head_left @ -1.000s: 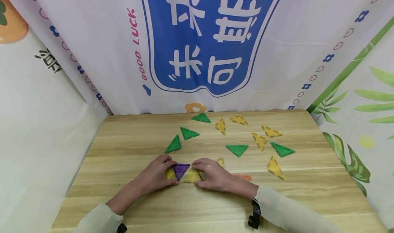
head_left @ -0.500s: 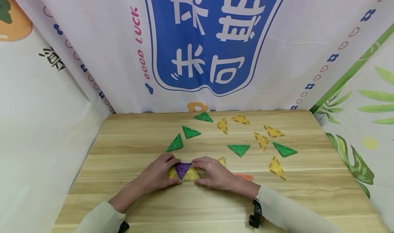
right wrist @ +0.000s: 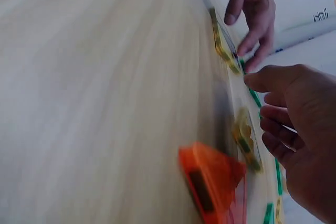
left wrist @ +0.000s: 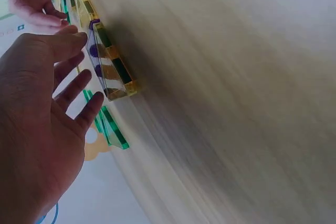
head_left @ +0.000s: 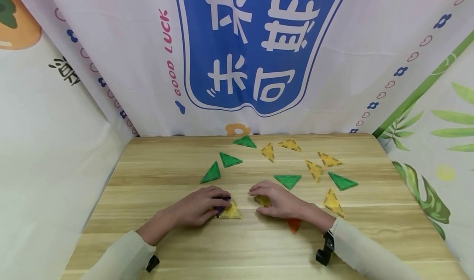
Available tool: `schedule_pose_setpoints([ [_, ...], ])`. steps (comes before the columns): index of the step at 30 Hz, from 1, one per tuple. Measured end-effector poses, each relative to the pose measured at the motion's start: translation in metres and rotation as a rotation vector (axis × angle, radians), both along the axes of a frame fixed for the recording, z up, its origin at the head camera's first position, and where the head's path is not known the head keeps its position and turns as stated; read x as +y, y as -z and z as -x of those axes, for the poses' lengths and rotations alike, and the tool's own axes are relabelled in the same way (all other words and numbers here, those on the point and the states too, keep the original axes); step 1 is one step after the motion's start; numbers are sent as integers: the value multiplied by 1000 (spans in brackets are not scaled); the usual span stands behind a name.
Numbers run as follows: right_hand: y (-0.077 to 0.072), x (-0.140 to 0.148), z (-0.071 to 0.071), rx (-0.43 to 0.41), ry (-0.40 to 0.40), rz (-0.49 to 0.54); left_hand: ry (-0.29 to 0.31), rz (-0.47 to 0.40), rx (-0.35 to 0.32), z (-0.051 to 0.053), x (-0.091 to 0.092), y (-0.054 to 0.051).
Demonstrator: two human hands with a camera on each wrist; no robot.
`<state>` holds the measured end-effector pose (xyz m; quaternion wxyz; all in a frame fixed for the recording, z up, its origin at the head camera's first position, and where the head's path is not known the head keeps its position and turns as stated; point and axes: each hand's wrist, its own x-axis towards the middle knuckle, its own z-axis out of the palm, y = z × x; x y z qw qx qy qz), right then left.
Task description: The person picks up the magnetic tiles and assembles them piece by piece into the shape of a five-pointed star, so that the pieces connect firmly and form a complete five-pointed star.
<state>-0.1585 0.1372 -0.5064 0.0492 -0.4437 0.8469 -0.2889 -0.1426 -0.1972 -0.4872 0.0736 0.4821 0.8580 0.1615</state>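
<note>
In the head view, a purple triangular magnetic tile [head_left: 220, 209] lies with a yellow triangular tile [head_left: 231, 211] at the table's middle. My left hand [head_left: 200, 207] is over them, fingertips on or just above the purple tile. Loosely bent, its fingers [left wrist: 79, 87] grip nothing in the left wrist view, where the tiles stand edge-on. My right hand [head_left: 279, 200] reaches over another yellow tile [head_left: 263, 200], partly hidden by it. The right wrist view shows the right fingers spread and apart from that tile. An orange-red tile [head_left: 294, 225] sits under the right wrist.
Several green triangular tiles [head_left: 288, 180] and orange-yellow ones [head_left: 314, 170] lie scattered across the far and right parts of the wooden table [head_left: 155, 165]. A printed cloth [head_left: 148, 66] hangs behind the table's far edge.
My right hand has let go of the joined yellow and purple tiles and moved right, over a separate yellow tile. The left hand has loosened and now lies over the purple tile.
</note>
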Motion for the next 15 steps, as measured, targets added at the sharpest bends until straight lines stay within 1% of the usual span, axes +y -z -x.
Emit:
schedule_pose_setpoints([
  [5,2,14,5,-33,-9,-55,-1,63,-29,3,2,0],
  [8,2,22,6,-53,-11,-69,-9,76,-28,3,2,1],
  [12,1,30,6,-46,-14,-79,-25,89,-23,2,1,0],
  [15,1,34,7,-44,-15,-91,-39,93,-42,1,0,0],
])
